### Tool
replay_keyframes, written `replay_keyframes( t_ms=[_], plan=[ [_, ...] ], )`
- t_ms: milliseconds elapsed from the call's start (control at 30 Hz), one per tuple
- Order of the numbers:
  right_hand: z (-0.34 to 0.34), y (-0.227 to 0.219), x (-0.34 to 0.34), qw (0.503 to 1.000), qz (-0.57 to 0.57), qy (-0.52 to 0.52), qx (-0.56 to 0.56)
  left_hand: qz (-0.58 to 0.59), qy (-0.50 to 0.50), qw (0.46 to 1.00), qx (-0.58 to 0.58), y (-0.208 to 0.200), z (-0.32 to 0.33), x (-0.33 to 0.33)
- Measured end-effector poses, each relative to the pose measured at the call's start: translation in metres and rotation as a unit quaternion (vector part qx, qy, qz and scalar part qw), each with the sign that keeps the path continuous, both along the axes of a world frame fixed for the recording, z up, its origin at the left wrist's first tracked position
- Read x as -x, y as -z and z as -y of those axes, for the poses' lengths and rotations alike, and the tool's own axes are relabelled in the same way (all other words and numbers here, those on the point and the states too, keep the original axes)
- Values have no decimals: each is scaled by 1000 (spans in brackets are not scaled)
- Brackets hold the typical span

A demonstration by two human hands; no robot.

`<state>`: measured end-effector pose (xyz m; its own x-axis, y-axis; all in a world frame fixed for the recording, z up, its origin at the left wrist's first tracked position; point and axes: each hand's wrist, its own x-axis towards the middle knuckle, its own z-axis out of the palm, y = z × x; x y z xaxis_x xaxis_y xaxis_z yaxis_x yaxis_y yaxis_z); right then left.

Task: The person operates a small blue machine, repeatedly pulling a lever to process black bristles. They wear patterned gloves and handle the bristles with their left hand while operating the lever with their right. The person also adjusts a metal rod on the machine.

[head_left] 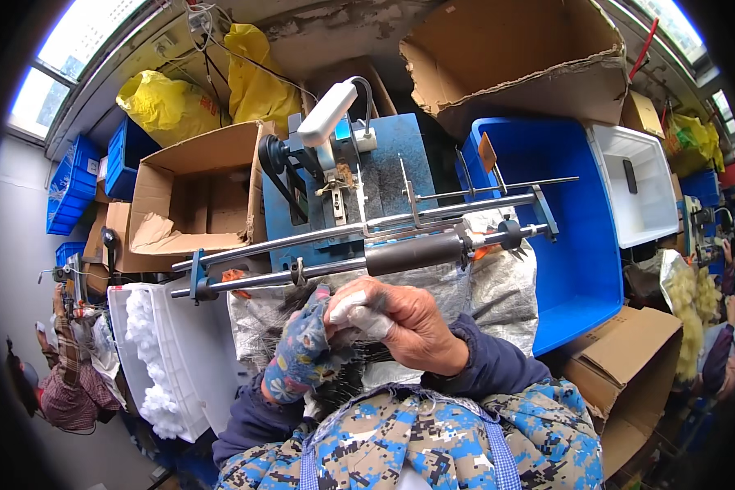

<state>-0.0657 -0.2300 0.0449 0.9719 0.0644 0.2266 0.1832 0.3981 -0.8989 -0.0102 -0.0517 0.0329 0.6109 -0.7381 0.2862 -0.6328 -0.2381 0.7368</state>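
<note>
My left hand [304, 333], in a floral fabric covering, is raised close to my body and looks closed. My right hand [408, 322] presses against it, its fingers curled together, white tape on the thumb and a fingertip. Whatever they pinch between them is hidden. Dark bristly fibres [347, 384] stick out beneath the hands. Just beyond my hands runs a bench machine with two long metal rods [335, 267] and a dark grey roller [413, 254]. Behind the rods stands its blue metal base [396, 155] with a white lamp head [328, 114].
A large blue bin [576, 286] and a white tub [657, 216] stand at the right, an open carton [159, 196] at the left. White fluffy clumps [159, 408] lie in a white bin [192, 351]. Silvery sacking [506, 286] hangs below the rods. Co-workers [73, 392] sit at both sides.
</note>
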Motion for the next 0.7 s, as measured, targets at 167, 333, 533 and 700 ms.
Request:
replay_keyframes(
  t_ms=[167,333,533,700],
  plan=[
    [73,-30,-17,980,-25,111,164,-9,-28,975,-220,-10,-49,-28],
    [74,17,-97,632,18,214,744,36,-7,930,-366,25,-81,-31],
    [82,65,-133,582,-16,217,784,-111,-28,953,-280,41,-86,-39],
    [77,66,-135,562,-15,202,802,-44,-30,969,-242,31,-81,-41]
  ],
)
